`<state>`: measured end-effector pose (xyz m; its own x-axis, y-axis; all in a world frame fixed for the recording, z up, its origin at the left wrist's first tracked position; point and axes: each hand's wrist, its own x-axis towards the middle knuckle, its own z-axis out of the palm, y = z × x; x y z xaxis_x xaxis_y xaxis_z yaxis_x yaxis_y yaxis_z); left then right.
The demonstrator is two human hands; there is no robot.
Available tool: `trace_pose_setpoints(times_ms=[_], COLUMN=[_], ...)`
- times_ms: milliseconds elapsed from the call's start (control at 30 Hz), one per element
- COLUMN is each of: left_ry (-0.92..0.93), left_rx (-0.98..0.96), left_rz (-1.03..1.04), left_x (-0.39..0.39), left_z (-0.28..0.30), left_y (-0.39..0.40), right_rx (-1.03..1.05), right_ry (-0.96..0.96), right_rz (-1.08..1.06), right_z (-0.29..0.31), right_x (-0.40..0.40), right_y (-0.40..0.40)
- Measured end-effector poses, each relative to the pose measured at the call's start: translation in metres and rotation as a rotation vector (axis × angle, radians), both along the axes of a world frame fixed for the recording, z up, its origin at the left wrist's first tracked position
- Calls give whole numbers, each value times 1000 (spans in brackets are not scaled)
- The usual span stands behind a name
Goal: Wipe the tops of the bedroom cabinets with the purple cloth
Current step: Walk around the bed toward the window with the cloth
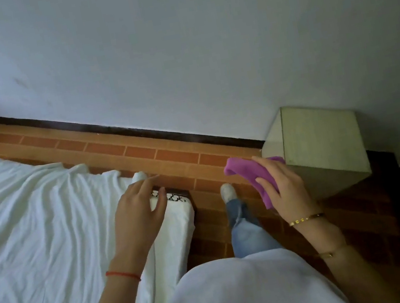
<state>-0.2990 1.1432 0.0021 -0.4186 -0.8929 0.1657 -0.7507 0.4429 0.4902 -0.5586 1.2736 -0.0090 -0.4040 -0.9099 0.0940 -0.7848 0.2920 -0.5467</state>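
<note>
The left hand (139,212) hangs with relaxed, spread fingers above the bed's white sheet (32,221), holding nothing; the right hand (284,190) grips the purple cloth (248,172) in the air, bunched in its fingers. Just beyond the cloth stands a pale cabinet (320,135) on the brick-patterned floor (139,148), against the white wall (175,48).

Pale wall (173,35), dark skirting (109,130), orange brick-patterned floor (141,156), white-sheeted bed (32,221).

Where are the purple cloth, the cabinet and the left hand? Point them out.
purple cloth (245,171): head view, upper folded part.
cabinet (321,140): head view, middle of top.
left hand (138,215): head view, back of hand.
</note>
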Motion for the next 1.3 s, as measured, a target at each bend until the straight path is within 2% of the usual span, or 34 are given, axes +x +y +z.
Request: trace_pose_setpoints(times_ms=[267,500,800,1067,1300], left_ry=[45,51,64,12,-20], left_rx=[52,40,56,6,-30], left_rz=[235,480,762,905,982], left_x=[-88,-111,-66,57,157], left_z=[-8,5,-17,1,2], left_y=[-167,-278,-421,-583,-706], right_rx=[9,22,31,-53,-96], right_ry=[56,39,40,16,9], right_rz=[226,488,743,894,1008], right_z=[8,21,-1,12,15], right_x=[-115,-126,-63,71,174], right_y=[-236,-422,-628,-839,-989])
